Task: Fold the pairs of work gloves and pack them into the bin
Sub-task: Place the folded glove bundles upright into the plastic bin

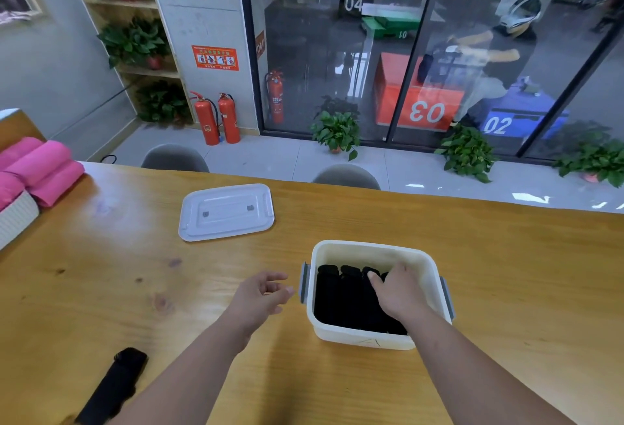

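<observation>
Leaves one loose glove beside left forearm; holds left hand relaxed, empty, just beside bin; curls right hand round folded gloves packed inside bin.

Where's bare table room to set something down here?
Widest bare table is right of the bin. Another patch lies between the lid, the loose black glove and the left hand. Crowded: inside the bin, with packed gloves and the right hand; far left, pink rolls.
</observation>
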Demonstrator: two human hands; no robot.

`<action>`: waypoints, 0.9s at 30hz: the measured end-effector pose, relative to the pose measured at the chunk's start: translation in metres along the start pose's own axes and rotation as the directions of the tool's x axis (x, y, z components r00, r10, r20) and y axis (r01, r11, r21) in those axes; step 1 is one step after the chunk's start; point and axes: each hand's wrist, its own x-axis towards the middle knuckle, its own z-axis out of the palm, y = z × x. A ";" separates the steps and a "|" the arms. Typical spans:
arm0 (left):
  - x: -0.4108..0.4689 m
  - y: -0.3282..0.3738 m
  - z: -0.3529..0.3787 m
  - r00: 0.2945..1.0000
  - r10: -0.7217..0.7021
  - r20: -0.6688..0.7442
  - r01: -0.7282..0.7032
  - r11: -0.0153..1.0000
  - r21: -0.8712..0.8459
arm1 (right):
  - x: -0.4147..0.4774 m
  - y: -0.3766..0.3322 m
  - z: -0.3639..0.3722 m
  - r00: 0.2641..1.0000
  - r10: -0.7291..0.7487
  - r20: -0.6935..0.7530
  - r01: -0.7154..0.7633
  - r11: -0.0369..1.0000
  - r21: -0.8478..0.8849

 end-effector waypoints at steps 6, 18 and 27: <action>-0.013 -0.014 -0.024 0.997 -0.005 -0.076 0.009 0.999 0.042 | -0.038 -0.064 -0.006 0.958 -0.285 0.020 0.281 0.954 0.100; -0.060 -0.063 -0.097 0.938 -0.023 -0.347 0.149 0.929 0.339 | -0.096 -0.150 0.067 0.750 -0.633 0.192 0.629 0.772 0.091; -0.095 -0.106 -0.150 0.854 0.034 -0.519 0.355 0.691 0.630 | -0.121 -0.171 0.120 0.649 -0.604 0.463 0.691 0.722 -0.027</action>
